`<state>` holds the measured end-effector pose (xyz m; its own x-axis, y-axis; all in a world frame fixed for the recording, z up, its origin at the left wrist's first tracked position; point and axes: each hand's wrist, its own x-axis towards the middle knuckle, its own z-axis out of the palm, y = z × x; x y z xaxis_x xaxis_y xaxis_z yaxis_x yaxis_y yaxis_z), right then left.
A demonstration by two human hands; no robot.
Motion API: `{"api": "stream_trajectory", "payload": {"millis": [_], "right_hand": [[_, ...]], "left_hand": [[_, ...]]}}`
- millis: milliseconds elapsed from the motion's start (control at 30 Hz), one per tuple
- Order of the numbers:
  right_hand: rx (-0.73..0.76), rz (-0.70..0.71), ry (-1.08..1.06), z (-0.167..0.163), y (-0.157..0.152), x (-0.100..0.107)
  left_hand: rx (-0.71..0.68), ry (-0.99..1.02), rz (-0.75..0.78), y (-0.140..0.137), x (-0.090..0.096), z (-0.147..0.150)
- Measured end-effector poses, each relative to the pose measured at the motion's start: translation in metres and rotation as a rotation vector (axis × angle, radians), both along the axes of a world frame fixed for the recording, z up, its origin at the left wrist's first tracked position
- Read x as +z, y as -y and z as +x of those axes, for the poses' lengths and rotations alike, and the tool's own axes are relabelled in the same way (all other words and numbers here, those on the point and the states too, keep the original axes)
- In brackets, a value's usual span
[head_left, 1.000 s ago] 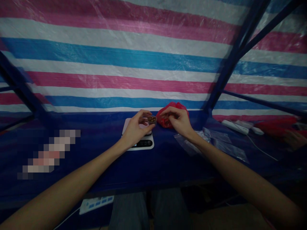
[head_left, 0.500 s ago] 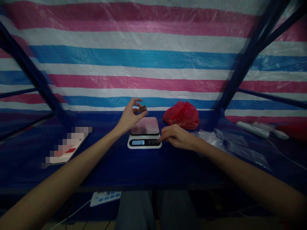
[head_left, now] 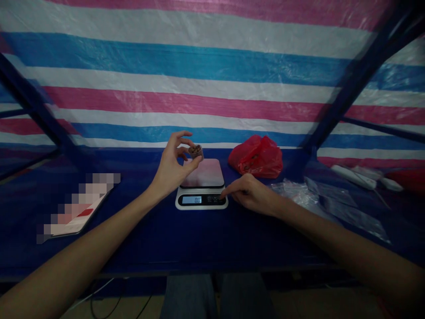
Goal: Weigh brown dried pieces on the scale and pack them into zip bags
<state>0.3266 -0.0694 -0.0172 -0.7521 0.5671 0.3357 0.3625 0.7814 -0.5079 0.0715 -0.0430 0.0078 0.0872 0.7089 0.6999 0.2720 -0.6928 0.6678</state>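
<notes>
Between the thumb and fingers of my left hand [head_left: 174, 161] is a small clear cup [head_left: 198, 154] filled with brown bits, held above the back of the scale's plate. The white kitchen scale [head_left: 179, 204] stands on the blue table, with a lit display [head_left: 191, 200] that reads 0.0. My right hand [head_left: 250, 192] rests at the scale's right front, its index finger stretched to the buttons at the right end of the panel. The other fingers of that hand are curled under, and nothing shows in them.
A red plastic bag [head_left: 255, 157] lies behind my right hand. Clear zip bags [head_left: 345, 204] are spread to the right, with a white power strip [head_left: 353, 176] behind them. A flat device with a blurred screen [head_left: 78, 212] lies at left. Blue frame posts [head_left: 345, 88] and striped sheeting surround the table.
The view has tipped downward and come slightly closer. My left hand has tilted the cup so that its contents show more. My right index finger stays at the scale's buttons; the display still reads 0.0.
</notes>
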Motion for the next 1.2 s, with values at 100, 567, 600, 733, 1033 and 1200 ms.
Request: {"api": "stream_trajectory", "payload": {"millis": [100,567,600,733,1033,1200], "right_hand": [[-0.001,-0.043,-0.051,0.001,-0.003,-0.002],[-0.679,0.278,-0.583,0.053,-0.040,0.028],[-0.705,0.278,-0.582,0.056,-0.043,0.027],[-0.795,0.272,-0.536,0.069,-0.055,0.020],[-0.728,0.292,-0.002,0.066,-0.064,0.011],[-0.749,0.228,0.193,0.065,-0.063,0.011]], "left_hand": [[-0.004,0.011,0.006,0.003,-0.002,0.002],[0.044,-0.231,-0.176,-0.001,-0.019,-0.002],[0.049,-0.250,-0.195,-0.002,-0.020,-0.002],[0.013,-0.294,-0.250,-0.004,-0.020,-0.005],[0.148,0.166,0.031,0.005,0.000,-0.013],[0.320,0.176,0.139,0.000,-0.009,-0.016]]}}
